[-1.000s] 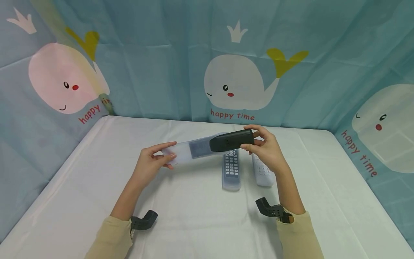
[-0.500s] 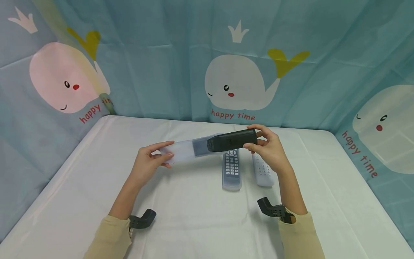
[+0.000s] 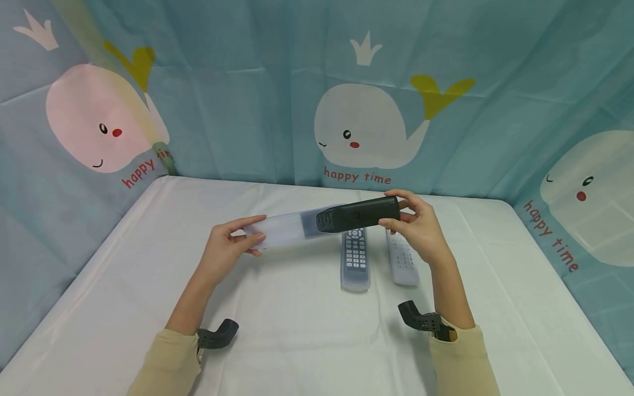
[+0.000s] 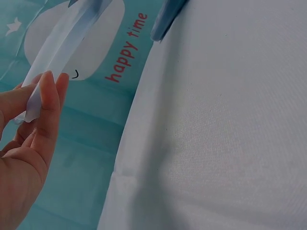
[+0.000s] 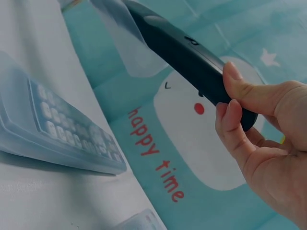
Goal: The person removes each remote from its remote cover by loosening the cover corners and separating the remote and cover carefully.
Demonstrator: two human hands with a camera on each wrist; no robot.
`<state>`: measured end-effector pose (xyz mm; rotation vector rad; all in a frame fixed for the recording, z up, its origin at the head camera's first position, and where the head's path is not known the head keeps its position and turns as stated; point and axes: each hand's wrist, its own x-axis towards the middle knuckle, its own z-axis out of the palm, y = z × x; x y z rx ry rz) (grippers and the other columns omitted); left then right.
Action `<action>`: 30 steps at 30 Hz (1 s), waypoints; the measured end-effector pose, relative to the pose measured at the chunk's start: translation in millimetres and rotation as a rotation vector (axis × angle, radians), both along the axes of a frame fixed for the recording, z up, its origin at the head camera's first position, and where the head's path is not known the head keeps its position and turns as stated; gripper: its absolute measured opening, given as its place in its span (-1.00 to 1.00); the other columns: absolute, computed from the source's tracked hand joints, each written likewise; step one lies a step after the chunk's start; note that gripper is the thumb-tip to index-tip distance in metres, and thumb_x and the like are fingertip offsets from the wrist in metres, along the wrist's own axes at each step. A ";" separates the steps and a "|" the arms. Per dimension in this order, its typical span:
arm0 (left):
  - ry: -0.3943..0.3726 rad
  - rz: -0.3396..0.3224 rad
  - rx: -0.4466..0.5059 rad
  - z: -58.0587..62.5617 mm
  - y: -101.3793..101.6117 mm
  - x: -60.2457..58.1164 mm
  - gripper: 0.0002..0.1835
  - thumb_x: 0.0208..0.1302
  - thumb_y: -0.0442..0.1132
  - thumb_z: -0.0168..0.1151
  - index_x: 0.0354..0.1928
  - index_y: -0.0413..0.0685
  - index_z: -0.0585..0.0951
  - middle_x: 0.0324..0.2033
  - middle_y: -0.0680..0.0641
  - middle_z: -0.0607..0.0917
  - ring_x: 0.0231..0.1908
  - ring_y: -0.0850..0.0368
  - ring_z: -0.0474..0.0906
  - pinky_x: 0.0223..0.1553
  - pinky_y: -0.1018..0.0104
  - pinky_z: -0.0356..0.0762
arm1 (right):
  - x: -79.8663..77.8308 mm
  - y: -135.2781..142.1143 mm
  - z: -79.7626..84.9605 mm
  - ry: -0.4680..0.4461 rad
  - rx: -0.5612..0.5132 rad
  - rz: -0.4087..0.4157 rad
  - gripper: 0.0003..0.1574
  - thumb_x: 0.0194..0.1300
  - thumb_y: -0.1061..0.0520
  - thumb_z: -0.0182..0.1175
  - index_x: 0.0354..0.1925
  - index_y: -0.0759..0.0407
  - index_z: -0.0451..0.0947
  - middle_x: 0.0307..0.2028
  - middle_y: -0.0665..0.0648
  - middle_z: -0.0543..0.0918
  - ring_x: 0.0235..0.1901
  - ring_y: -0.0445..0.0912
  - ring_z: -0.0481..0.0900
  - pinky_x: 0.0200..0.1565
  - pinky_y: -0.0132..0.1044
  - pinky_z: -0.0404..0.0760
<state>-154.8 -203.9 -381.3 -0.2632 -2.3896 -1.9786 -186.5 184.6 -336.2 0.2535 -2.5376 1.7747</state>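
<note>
In the head view my left hand [image 3: 225, 247] pinches the left end of a clear, milky remote control cover [image 3: 277, 228] between thumb and fingers. My right hand [image 3: 416, 223] grips the far right end of a black remote control [image 3: 361, 214]. The other end of that remote is still inside the cover and shows through it as a dark patch. Both are held above the table, nearly level. From the right wrist camera, thumb and fingertips press on the remote [image 5: 192, 62] from opposite sides. The left wrist view shows the thin cover [image 4: 57, 52] between the fingers.
A dark remote control in a clear cover [image 3: 354, 261] lies on the white tablecloth [image 3: 297, 319] under the held remote. Right of it lies a white remote control [image 3: 403, 261], partly hidden by my right hand. A blue whale-print curtain [image 3: 247, 110] hangs behind the table.
My right hand has moved to the right with the black remote control, and more of it is out of the cover. My left hand has shifted slightly left, holding the cover.
</note>
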 end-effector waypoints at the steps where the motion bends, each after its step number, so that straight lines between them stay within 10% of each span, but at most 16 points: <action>1: 0.002 -0.001 -0.001 0.1 -0.2 0.1 -0.54 0.42 -0.46 0.33 0.34 -0.33 0.60 -0.10 -0.26 0.55 -0.48 0.21 0.76 -0.19 0.37 0.77 | 0.4 0.3 0.4 -0.001 -0.001 -0.002 -0.25 0.35 0.37 0.41 0.44 0.20 0.43 0.07 0.37 0.45 -0.31 -0.21 0.65 -0.28 -0.34 0.61; 30: -0.044 -0.062 -0.013 0.3 -5.3 -0.9 -0.46 0.43 -0.48 0.31 0.42 -0.38 0.49 0.13 -0.40 0.49 -0.26 0.30 0.77 -0.16 0.28 0.80 | -0.8 10.1 -1.1 0.056 -0.047 -0.029 -0.34 0.36 0.46 0.33 0.37 0.27 0.43 0.05 0.27 0.44 -0.22 -0.24 0.68 -0.19 -0.39 0.71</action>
